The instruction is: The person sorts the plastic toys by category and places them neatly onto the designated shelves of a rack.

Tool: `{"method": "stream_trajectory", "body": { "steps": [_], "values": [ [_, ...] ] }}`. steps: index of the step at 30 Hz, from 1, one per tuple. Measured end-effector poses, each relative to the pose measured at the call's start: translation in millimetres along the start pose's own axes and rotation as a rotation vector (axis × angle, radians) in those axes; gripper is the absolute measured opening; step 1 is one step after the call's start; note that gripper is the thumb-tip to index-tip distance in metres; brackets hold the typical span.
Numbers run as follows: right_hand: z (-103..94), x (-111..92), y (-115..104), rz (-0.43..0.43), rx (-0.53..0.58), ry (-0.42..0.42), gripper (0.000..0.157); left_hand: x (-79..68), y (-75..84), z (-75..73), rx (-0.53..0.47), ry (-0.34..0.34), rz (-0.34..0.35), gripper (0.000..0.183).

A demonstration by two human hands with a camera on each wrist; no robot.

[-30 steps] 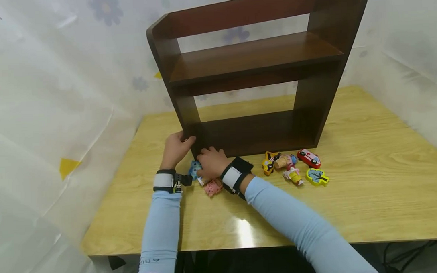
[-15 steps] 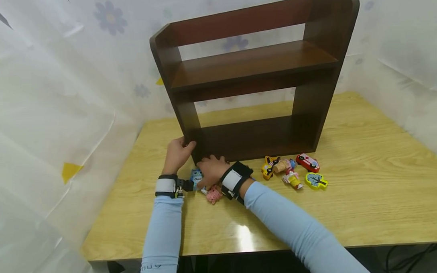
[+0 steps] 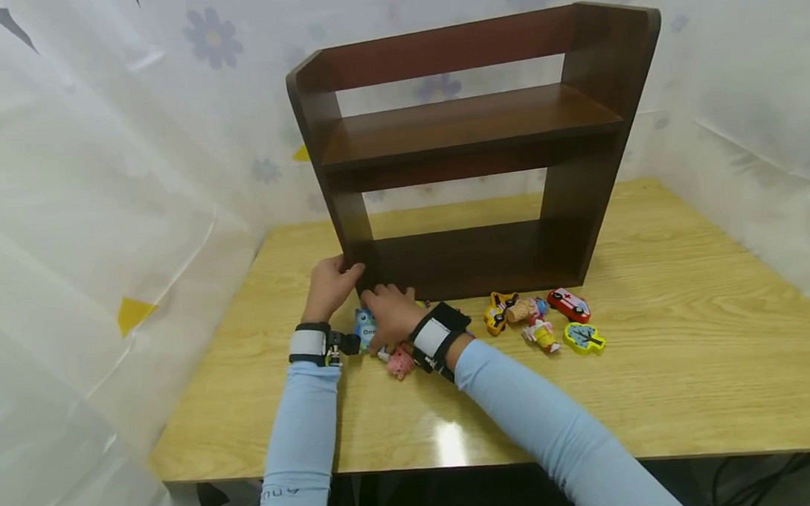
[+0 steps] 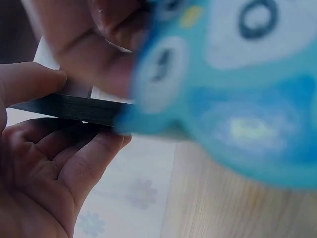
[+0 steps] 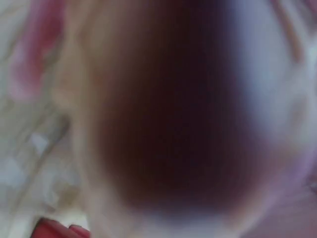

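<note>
My left hand (image 3: 328,287) grips the lower left side of a dark wooden shelf (image 3: 464,128). In the left wrist view its thumb lies above the shelf's dark panel edge (image 4: 79,107), and its fingers are below. Spread fingers of my right hand (image 3: 395,314) lie over several small toys, with fingertips at the shelf's bottom front corner. A blue owl-like toy (image 3: 364,327) with lettering shows between the two hands, and looms large in the left wrist view. Beside my right wrist lies a pink toy figure (image 3: 401,362). My right palm hides what is beneath it, and the right wrist view is blurred.
Right of my right hand are a yellow toy vehicle (image 3: 499,314), a small doll (image 3: 542,336), a red toy ambulance (image 3: 569,305) and a yellow-edged tree toy (image 3: 584,337). They lie on the wooden table (image 3: 704,369). White flowered sheeting (image 3: 160,142) hangs around it.
The head view has tilted slightly, so everything appears lower. My right hand has shifted a little over the toys, and more of the blue toy shows. My left hand keeps its grip.
</note>
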State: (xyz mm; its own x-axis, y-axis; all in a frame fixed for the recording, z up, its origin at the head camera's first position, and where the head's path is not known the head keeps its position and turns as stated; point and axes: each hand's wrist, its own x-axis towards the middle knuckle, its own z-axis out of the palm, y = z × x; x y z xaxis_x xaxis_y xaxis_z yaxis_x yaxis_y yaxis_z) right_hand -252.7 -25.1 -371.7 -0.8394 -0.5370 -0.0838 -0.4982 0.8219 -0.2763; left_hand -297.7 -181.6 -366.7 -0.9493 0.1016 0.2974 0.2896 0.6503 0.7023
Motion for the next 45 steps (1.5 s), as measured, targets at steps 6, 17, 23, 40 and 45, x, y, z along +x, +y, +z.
{"method": "stream_trajectory", "body": {
  "steps": [6,17,23,40,45],
  "values": [
    [1.3,-4,9,-0.122,0.119,0.069,0.05,-3.7,-4.0,3.1,-0.024,-0.019,-0.005,0.029],
    [-19.9,-7,57,-0.058,0.395,0.275,0.041,-3.5,-4.3,10.9,-0.096,-0.029,-0.075,0.031],
    [-25.6,2,65,0.019,0.35,0.399,0.036,-5.1,-2.7,14.5,-0.096,-0.025,-0.086,0.035],
    [-15.4,35,48,0.095,0.3,0.432,0.031,-6.9,-1.0,8.1,-0.098,0.015,-0.045,0.031],
    [-15.8,38,47,0.062,0.293,0.447,0.032,-6.4,0.4,5.6,-0.095,0.036,-0.029,0.027]
  ]
}}
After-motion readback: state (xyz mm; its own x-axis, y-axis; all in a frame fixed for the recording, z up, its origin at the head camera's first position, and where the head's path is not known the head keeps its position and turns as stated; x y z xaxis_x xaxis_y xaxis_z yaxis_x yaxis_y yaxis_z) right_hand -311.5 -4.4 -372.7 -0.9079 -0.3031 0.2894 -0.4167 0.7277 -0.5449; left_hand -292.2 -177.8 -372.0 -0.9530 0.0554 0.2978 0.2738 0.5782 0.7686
